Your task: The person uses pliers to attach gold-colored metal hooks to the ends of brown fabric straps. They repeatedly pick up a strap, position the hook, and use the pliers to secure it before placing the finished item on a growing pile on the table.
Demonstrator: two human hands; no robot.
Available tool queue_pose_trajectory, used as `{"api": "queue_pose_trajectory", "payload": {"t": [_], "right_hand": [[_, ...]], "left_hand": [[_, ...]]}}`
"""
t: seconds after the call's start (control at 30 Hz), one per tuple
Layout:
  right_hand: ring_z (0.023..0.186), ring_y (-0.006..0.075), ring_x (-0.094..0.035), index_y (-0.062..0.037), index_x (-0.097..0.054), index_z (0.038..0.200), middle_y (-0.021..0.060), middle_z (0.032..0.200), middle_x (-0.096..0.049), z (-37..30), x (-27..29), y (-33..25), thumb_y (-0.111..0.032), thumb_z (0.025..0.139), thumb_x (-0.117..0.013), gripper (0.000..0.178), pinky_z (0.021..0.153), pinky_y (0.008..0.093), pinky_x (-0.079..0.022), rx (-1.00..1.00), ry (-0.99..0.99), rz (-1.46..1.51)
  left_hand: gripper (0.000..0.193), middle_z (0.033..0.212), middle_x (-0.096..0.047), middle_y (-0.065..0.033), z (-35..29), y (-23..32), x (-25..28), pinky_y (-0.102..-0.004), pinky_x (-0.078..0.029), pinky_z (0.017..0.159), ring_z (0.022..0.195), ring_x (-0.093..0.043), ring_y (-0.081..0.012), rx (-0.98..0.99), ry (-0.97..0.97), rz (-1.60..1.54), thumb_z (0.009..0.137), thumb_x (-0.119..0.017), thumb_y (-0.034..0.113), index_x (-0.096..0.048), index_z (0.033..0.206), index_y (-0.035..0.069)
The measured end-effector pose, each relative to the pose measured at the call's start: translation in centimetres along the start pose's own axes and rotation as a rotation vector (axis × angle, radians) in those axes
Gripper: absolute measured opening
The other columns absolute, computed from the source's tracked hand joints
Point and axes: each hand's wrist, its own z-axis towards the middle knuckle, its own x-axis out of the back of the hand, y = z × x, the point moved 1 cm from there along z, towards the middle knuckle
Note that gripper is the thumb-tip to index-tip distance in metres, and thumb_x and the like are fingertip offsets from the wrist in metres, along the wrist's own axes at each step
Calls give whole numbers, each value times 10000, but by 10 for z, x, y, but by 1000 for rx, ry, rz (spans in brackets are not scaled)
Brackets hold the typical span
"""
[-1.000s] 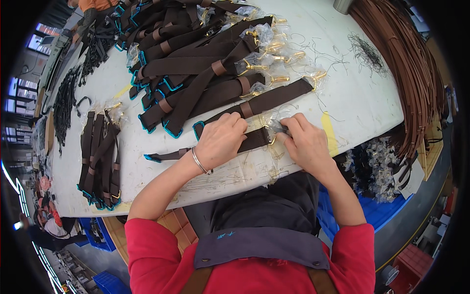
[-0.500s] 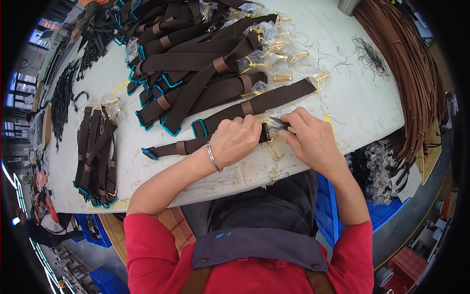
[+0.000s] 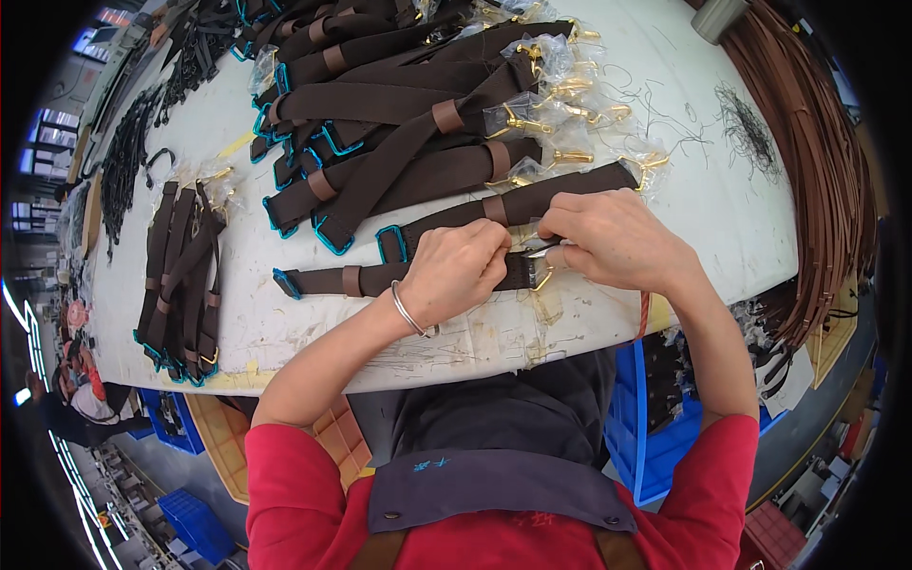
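Note:
A dark brown webbing strap lies along the near part of the table, with a brown keeper loop and a blue-wrapped buckle at its left end. My left hand is closed on this strap near its right end, pinching it with bent fingers. In my right hand is a pair of thread snips, mostly hidden by the fingers. Their metal blades touch or nearly touch the strap's end, just above a gold hook. Behind my hands a second strap lies slantwise.
A heap of similar straps with plastic-wrapped gold hooks covers the back of the white table. A smaller bundle lies left. Long brown strips hang at the right edge. Loose threads lie nearby; a blue crate stands below.
My right hand has moved up and turned, bringing the snips' blades against the strap's end. My left hand stays closed on the strap. The view has shifted slightly.

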Motion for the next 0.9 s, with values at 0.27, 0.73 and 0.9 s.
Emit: {"api": "queue_pose_trajectory", "payload": {"t": [0.27, 0.73, 0.9], "right_hand": [[792, 291, -587, -33, -602, 863, 96, 859, -593, 0, -3, 9, -171, 753, -607, 177, 675, 396, -448, -32, -73, 121], [767, 288, -587, -40, -602, 865, 87, 849, -585, 3, -6, 17, -142, 743, -610, 159, 652, 392, -456, 75, -48, 156], [755, 271, -587, -50, -603, 855, 68, 823, -579, 4, -6, 20, -141, 733, -625, 154, 631, 386, -452, 125, -39, 135]], "left_hand": [[205, 699, -548, -122, 7, 14, 19, -371, -450, 523, 583, -567, -309, 83, -167, 49, 686, -574, 27, -507, 880, 22], [92, 668, -522, -98, -1, 18, -3, -332, -441, 457, 540, -571, -236, -39, -74, 304, 684, -574, 18, -516, 755, 11], [54, 694, -582, -151, 2, 11, 1, -354, -456, 532, 597, -579, -321, 193, -73, -81, 738, -545, -4, -535, 790, -10]]}}
